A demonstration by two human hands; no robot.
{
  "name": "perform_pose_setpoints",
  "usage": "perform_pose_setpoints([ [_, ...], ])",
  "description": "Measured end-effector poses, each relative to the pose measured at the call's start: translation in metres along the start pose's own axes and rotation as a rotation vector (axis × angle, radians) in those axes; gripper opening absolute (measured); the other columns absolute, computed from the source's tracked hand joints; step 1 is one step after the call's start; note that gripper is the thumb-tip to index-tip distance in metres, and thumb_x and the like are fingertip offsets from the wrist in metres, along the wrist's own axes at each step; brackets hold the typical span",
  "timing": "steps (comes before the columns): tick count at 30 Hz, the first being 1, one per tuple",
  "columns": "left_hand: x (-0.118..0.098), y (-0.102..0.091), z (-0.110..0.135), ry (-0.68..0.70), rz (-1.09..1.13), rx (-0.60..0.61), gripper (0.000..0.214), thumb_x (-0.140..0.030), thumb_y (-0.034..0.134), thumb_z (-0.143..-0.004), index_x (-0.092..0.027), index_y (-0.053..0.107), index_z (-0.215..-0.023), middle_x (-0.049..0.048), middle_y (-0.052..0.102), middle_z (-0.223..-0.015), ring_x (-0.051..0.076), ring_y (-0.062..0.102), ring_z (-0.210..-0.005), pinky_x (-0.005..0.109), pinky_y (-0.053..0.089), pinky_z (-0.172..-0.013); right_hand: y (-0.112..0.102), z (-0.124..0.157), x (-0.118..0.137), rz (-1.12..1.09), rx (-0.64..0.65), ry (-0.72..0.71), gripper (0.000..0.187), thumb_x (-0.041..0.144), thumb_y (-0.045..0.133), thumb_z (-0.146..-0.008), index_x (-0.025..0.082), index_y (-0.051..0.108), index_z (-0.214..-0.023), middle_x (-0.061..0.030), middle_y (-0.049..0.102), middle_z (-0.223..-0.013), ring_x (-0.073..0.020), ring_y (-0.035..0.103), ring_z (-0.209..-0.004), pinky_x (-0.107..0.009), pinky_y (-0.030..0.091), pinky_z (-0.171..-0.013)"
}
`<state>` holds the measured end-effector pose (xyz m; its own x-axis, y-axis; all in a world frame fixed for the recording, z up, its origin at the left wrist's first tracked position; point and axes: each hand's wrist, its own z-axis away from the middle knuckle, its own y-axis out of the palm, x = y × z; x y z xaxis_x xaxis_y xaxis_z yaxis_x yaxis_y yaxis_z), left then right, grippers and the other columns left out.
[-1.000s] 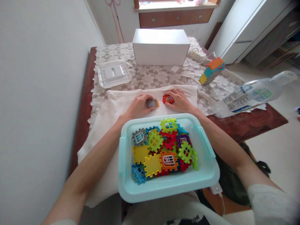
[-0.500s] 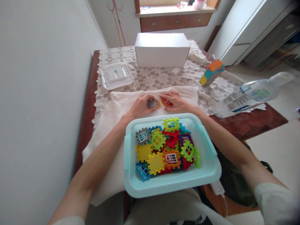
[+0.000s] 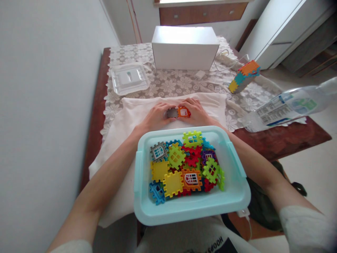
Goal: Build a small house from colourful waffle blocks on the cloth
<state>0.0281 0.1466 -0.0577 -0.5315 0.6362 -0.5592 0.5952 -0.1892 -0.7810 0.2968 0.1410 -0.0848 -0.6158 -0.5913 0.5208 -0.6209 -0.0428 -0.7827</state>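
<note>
orange window piece: shifted left with its hand since the earlier frame; the gap has closed and it meets the grey piece edge to edge, though whether their teeth interlock cannot be told
left hand: fingers grasping the grey piece, thumb along its near edge
right hand: fingers grasping the orange window piece from its right side
white cloth: spread beneath both hands; the two pieces are over it, just beyond the tub's far rim
tub: pale turquoise, between the forearms and nearer the body
heap: toothed pieces in yellow, lime, red, blue, purple, grey and orange, inside the tub
counter: red-brown wood under a flowered lace cover
white box: at the far end
clear lid: on the lace, far left
toothed block: orange, blue and yellow, on the right
bottle: clear, labelled, near the right edge
</note>
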Motion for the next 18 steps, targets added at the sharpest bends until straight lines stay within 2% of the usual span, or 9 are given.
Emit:
perform_pose_setpoints([
  [4, -0.0004, 0.0006, -0.0002, -0.022, -0.014, 0.014, 0.054, -0.034, 0.086, -0.091, -0.019, 0.08, -0.142, 0.0132, 0.084, -0.14, 0.034, 0.073, -0.132, 0.056, 0.058, -0.12, -0.0003, -0.0014, -0.0042, 0.013, 0.046, 0.008, 0.051, 0.059, 0.077, -0.098, 0.024, 0.074, -0.135, -0.0173, 0.075, -0.143, -0.0426, 0.061, -0.139, -0.066, 0.043, -0.128],
  [8, -0.0017, 0.0014, -0.0007, -0.049, 0.0, 0.012, 0.05, -0.032, 0.087, -0.09, -0.016, 0.082, -0.137, 0.0133, 0.084, -0.136, 0.033, 0.074, -0.128, 0.054, 0.059, -0.119, 0.0005, -0.0046, -0.0082, 0.009, 0.067, 0.012, 0.052, 0.064, 0.084, -0.094, 0.029, 0.077, -0.133, -0.0179, 0.076, -0.143, -0.0445, 0.061, -0.141, -0.066, 0.044, -0.126],
  [13, -0.0041, 0.0019, -0.0029, -0.052, -0.003, 0.027, 0.044, -0.035, 0.087, -0.09, -0.018, 0.085, -0.131, 0.0115, 0.086, -0.125, 0.033, 0.075, -0.119, 0.055, 0.06, -0.114, 0.0003, -0.0059, -0.0094, 0.018, 0.079, 0.005, 0.054, 0.062, 0.084, -0.097, 0.023, 0.078, -0.133, -0.0179, 0.077, -0.138, -0.0432, 0.064, -0.139, -0.065, 0.046, -0.125],
  [18, -0.0046, 0.0017, -0.003, -0.005, -0.018, 0.046, 0.042, -0.032, 0.083, -0.094, -0.017, 0.083, -0.133, 0.0123, 0.085, -0.132, 0.032, 0.073, -0.126, 0.054, 0.056, -0.12, -0.0009, -0.0044, -0.0053, 0.007, 0.056, -0.005, 0.051, 0.062, 0.085, -0.097, 0.025, 0.079, -0.132, -0.0164, 0.078, -0.137, -0.0427, 0.067, -0.137, -0.066, 0.047, -0.125],
])
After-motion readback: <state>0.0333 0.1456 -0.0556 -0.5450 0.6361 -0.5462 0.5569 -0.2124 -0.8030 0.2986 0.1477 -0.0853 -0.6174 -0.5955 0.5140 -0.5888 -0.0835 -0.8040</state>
